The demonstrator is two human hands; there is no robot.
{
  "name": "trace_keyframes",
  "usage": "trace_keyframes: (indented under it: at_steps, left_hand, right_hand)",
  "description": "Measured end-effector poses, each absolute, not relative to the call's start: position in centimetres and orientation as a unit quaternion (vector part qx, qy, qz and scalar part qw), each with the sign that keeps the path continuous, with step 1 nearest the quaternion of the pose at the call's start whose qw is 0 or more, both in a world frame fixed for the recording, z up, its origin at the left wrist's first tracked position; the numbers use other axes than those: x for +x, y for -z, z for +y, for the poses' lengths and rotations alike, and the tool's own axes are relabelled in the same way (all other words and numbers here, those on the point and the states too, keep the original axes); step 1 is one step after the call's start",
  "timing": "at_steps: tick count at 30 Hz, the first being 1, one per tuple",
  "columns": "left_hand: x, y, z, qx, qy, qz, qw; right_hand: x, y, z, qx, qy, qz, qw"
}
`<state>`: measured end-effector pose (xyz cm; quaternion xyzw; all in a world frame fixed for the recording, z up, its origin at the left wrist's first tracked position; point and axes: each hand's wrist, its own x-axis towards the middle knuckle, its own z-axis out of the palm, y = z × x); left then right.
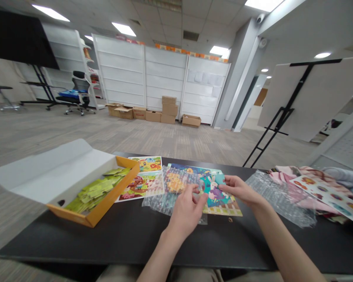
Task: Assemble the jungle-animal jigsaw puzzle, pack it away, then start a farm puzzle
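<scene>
Forearms (282, 235) extend over black table (129, 239), grey carpet (194, 141) beyond, both grips (188, 207) (238, 188) half-curled, contents unclear.

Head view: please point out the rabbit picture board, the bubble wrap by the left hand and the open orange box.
Rabbit picture board (214, 192): head view, on the printed rabbit.
Bubble wrap (161, 202): head view, on its lower left part.
Open orange box (114, 194): head view, on its outer side wall.

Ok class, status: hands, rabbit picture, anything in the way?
Left hand by bubble wrap. Right hand at rabbit picture, right edge. Wrap overlaps picture's left side.
</scene>
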<state>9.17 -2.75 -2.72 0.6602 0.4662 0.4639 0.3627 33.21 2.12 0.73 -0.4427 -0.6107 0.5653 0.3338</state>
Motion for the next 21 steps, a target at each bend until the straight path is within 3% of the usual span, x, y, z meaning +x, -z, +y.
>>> trace_keyframes:
  at_steps: [4, 21]
  left_hand:
    - [9.6, 3.4, -2.2, 0.594, -0.502, 0.433, 0.456]
    - [8.8, 3.0, -1.5, 0.603, -0.53, 0.489, 0.34]
  right_hand:
    - [30.4, 0.8, 1.9, -0.397, -0.591, -0.611, 0.346]
    - [28.9, 1.7, 1.5, -0.4, -0.567, -0.575, 0.433]
